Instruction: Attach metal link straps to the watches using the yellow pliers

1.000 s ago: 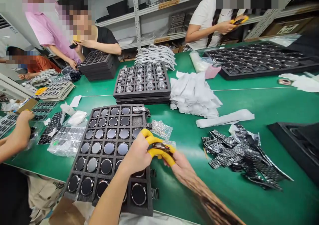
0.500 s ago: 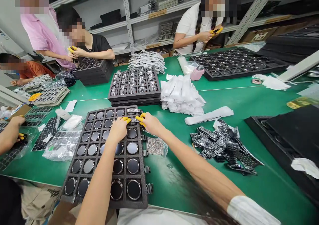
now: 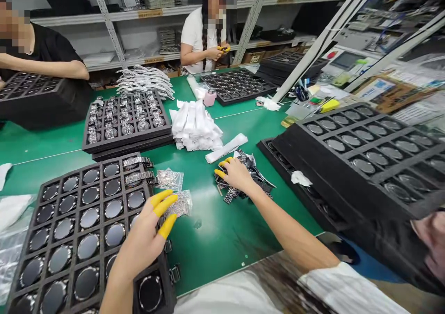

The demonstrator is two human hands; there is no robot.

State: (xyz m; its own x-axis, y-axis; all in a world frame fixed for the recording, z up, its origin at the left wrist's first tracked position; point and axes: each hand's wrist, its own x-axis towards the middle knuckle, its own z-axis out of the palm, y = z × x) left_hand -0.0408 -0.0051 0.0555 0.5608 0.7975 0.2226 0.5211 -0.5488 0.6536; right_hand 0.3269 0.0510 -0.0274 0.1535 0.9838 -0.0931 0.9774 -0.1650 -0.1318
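My left hand (image 3: 148, 233), with yellow finger cots on its fingertips, hovers over the right edge of a black foam tray (image 3: 78, 226); its fingers are apart and hold nothing. Round dark watch heads (image 3: 89, 218) fill the tray's compartments. At its far right corner, metal watch bands (image 3: 139, 178) lie over two compartments and stick out past the edge. My right hand (image 3: 238, 175), also in yellow finger cots, rests on a pile of dark metal watch bands (image 3: 255, 177). Its fingers are spread over the pile, with no single band visibly gripped.
Small bags of metal pins (image 3: 181, 203) lie beside the tray. Behind are a heap of white wrapped pieces (image 3: 196, 126) and stacked trays of banded watches (image 3: 127, 119). More black trays (image 3: 368, 151) stand at right. Two people work across the table.
My right hand has left the watch band at the tray's far corner and moved right to the pile. My left hand has come back nearer and opened. The view has turned right.
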